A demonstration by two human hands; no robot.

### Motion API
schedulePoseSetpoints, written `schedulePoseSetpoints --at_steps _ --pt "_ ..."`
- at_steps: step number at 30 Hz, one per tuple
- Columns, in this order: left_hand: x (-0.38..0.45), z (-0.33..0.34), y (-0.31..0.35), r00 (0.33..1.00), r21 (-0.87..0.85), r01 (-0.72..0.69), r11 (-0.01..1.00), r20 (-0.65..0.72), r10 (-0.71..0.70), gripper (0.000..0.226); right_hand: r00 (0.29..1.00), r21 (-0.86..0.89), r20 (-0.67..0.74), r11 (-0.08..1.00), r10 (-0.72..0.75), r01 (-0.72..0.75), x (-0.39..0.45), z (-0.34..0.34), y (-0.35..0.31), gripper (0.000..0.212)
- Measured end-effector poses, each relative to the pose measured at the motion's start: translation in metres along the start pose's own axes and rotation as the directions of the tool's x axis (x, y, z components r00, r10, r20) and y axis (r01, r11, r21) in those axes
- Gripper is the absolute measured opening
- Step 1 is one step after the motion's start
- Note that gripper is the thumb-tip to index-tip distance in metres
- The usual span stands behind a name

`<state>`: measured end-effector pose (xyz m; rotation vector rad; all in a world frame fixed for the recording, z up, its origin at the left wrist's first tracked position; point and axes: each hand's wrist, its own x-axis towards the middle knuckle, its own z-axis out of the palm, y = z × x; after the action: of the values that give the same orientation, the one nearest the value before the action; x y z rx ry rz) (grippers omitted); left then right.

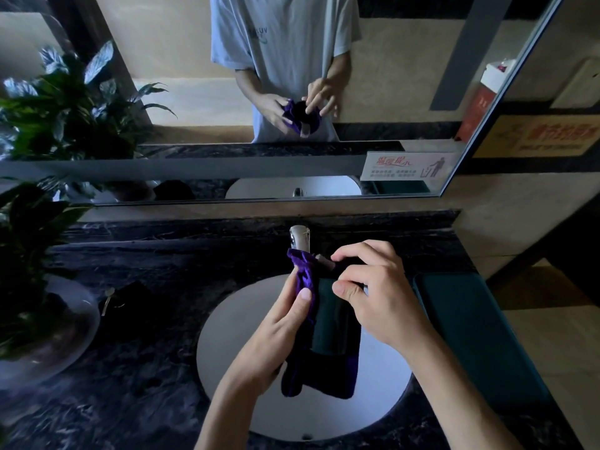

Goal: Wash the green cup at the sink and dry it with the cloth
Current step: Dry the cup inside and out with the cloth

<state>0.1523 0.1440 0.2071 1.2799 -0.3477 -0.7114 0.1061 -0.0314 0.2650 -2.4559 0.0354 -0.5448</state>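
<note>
the left hand grips the purple cloth wrapped round the green cup, held above the sink near the surface's back edge. the right hand pinches the cup's rim, below the tap.

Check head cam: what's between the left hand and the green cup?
The purple cloth. It sits between the left hand and the green cup, over the sink. Head view shows it.

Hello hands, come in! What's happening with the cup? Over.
Both hands gripping green cup, purple cloth wrapped around, over sink. Nothing in the way.
</note>
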Motion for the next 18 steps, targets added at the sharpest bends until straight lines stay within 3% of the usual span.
schedulePoseSetpoints --at_steps 3,5,7,10,12,15,18 --pt "-0.002 0.005 0.000 0.998 0.122 -0.056 0.991 0.016 0.055 0.056 0.998 -0.061 0.028 0.996 -0.058 0.060 0.003 -0.002 -0.002 0.018" --pt "-0.002 0.013 0.002 0.996 0.199 -0.085 0.976 0.046 0.078 0.057 0.997 0.048 0.058 0.998 -0.041 0.038 0.003 0.000 -0.002 0.024" --pt "0.000 0.019 0.004 0.994 0.228 -0.098 0.969 0.059 0.087 0.056 0.997 0.224 0.037 0.972 0.062 -0.069 0.001 0.008 -0.004 0.032" --pt "0.003 0.020 0.002 0.992 0.204 -0.121 0.972 0.049 0.113 0.052 0.969 0.229 -0.006 0.944 0.246 -0.238 -0.003 0.022 -0.012 0.044" --pt "0.003 0.015 0.001 0.998 0.079 -0.065 0.995 0.017 0.064 0.052 0.949 0.336 0.140 0.888 0.283 -0.314 -0.004 0.019 -0.009 0.041" --pt "0.001 0.005 -0.002 0.999 -0.115 0.040 0.993 -0.024 -0.043 0.050 0.866 0.567 0.475 0.699 0.153 -0.435 -0.004 -0.001 0.001 0.030" --pt "-0.002 0.003 -0.002 0.994 -0.201 0.106 0.974 0.011 -0.106 0.052 0.814 0.503 0.577 0.758 0.064 -0.416 -0.002 -0.013 0.007 0.029"
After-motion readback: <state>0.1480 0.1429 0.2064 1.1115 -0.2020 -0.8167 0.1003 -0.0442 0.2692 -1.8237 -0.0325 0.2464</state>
